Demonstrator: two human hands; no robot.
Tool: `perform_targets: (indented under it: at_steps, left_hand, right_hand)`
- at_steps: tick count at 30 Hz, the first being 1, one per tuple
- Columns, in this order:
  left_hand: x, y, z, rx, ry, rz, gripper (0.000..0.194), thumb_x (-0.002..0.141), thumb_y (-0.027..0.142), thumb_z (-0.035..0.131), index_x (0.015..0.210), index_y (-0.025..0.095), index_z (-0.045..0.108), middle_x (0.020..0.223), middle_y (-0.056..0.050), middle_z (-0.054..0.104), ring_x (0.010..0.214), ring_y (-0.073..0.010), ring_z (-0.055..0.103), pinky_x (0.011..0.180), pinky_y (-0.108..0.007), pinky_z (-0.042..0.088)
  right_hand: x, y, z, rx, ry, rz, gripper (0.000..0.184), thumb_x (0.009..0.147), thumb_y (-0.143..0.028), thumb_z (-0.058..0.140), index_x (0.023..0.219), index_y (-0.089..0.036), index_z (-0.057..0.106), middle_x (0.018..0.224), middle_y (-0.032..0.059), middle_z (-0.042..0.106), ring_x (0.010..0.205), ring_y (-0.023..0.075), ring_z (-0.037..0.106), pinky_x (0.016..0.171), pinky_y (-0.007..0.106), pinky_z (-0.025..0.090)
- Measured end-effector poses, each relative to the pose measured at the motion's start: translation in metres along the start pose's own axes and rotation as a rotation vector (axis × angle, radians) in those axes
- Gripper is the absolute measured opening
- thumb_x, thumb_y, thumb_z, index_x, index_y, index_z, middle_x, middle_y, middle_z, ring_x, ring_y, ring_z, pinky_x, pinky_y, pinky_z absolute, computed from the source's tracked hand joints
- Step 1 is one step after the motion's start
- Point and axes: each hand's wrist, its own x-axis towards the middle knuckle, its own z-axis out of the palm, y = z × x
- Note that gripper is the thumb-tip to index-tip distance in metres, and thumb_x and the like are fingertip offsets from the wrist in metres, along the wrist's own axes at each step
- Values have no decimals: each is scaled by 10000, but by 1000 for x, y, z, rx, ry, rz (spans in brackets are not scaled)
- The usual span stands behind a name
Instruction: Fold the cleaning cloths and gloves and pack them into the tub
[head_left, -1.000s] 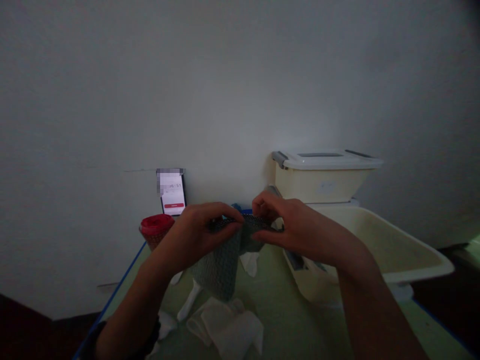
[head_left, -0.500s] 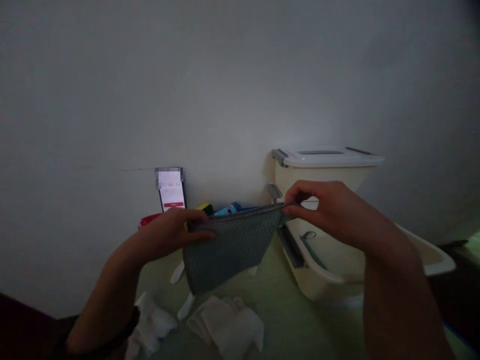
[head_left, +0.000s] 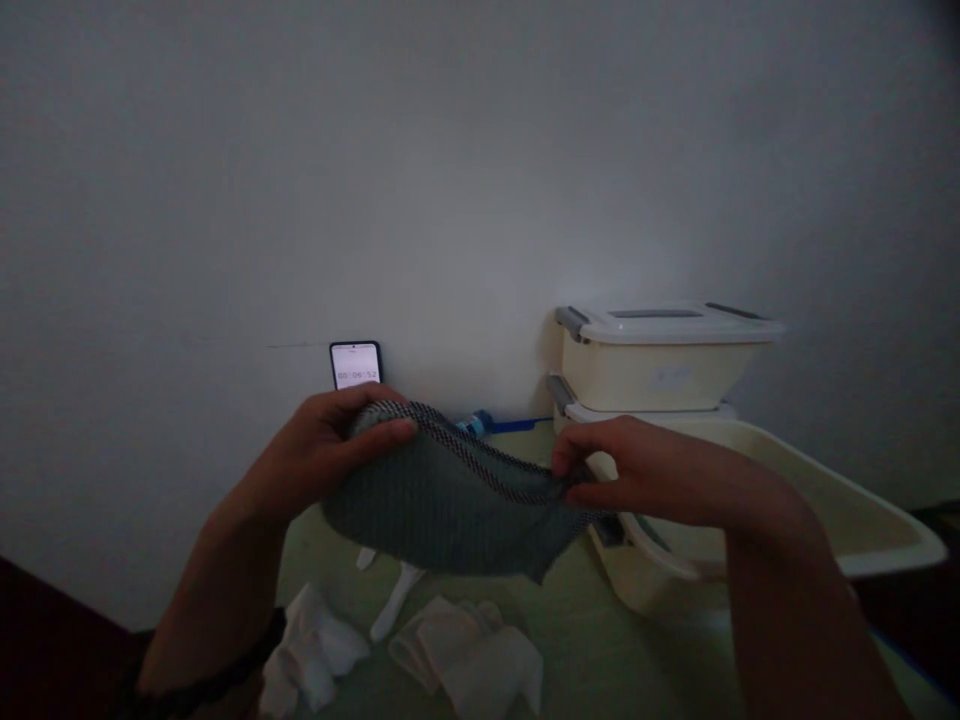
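Between my two hands a grey-green cloth with a black-and-white checked edge is held up, folded over, above the table. My left hand pinches its left upper corner between thumb and fingers. At the other end, my right hand is closed on the edge, thumb below and fingers above. Below the cloth lie a crumpled white cloth and another white cloth. White handle-like ends stick out from under the held cloth; what they belong to is hidden.
An open cream bin stands at the right, in front of stacked lidded storage boxes. A phone showing a timer leans on the wall. A blue bottle-like item lies behind the cloth on the green tabletop.
The cloth has turned from hanging fairly flat to folded, its edge now sagging toward the right. My right hand has come lower; my left hand has risen and grips farther over it.
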Motion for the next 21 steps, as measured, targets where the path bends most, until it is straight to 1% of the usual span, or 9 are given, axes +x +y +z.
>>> perform_targets:
  at_steps: [1, 3, 6, 8, 10, 12, 14, 17, 21]
  left_hand:
    - [1, 4, 4, 78, -87, 8, 164, 745, 337, 607, 806, 185, 624, 731, 5, 628, 673, -139, 576, 586, -231, 461]
    - [2, 12, 12, 189, -188, 62, 180, 767, 345, 586, 843, 188, 628, 780, -7, 645, 731, -153, 591, 634, -242, 472]
    - [3, 20, 23, 232, -237, 156, 169, 772, 327, 590, 878, 200, 627, 829, -6, 650, 760, -143, 594, 678, -242, 474]
    - [3, 23, 28, 219, -244, 199, 151, 765, 298, 607, 875, 197, 628, 827, -5, 647, 762, -133, 593, 693, -239, 470]
    - [3, 24, 29, 201, -231, 233, 123, 753, 259, 627, 853, 188, 629, 827, -5, 639, 778, -127, 591, 715, -236, 463]
    - [2, 22, 28, 185, -200, 261, 105, 743, 235, 639, 831, 180, 625, 828, -9, 631, 795, -128, 587, 729, -239, 458]
    - [2, 20, 26, 178, -181, 273, 112, 737, 236, 646, 826, 175, 621, 831, -14, 629, 807, -133, 585, 739, -248, 458]
    - [2, 18, 22, 189, -180, 250, 132, 748, 260, 635, 850, 177, 620, 826, -14, 637, 790, -134, 585, 722, -251, 463]
    - [0, 18, 20, 206, -151, 179, 116, 764, 280, 612, 828, 184, 624, 755, -1, 633, 724, -126, 578, 641, -230, 472]
  right_hand:
    - [0, -3, 1, -20, 11, 11, 151, 744, -294, 586, 869, -217, 620, 843, 32, 643, 760, 192, 594, 666, 301, 438]
    - [0, -10, 3, -26, 59, -7, 240, 738, -380, 607, 933, -241, 617, 912, 32, 642, 813, 204, 593, 700, 310, 436]
    - [3, -23, 7, 32, 150, -120, 262, 743, -411, 612, 949, -250, 599, 1025, 21, 625, 904, 189, 580, 770, 292, 427]
    - [6, -30, 11, 53, 179, -199, 262, 748, -402, 614, 944, -230, 591, 1077, 32, 603, 937, 175, 568, 793, 275, 419]
    - [10, -35, 15, 54, 183, -249, 263, 755, -391, 612, 942, -208, 586, 1074, 45, 596, 933, 168, 562, 793, 269, 415]
    - [14, -37, 18, 49, 178, -275, 222, 775, -358, 598, 922, -193, 584, 1013, 44, 609, 905, 160, 561, 785, 269, 409]
    - [17, -38, 19, 39, 191, -279, 135, 800, -301, 572, 873, -188, 584, 918, 28, 619, 857, 148, 561, 768, 266, 401]
    - [17, -37, 18, 22, 223, -273, 57, 807, -235, 550, 810, -190, 585, 826, 5, 613, 793, 134, 554, 730, 259, 387]
    - [16, -35, 15, 27, 243, -252, 32, 782, -199, 553, 767, -191, 581, 778, -9, 614, 735, 127, 545, 686, 252, 378]
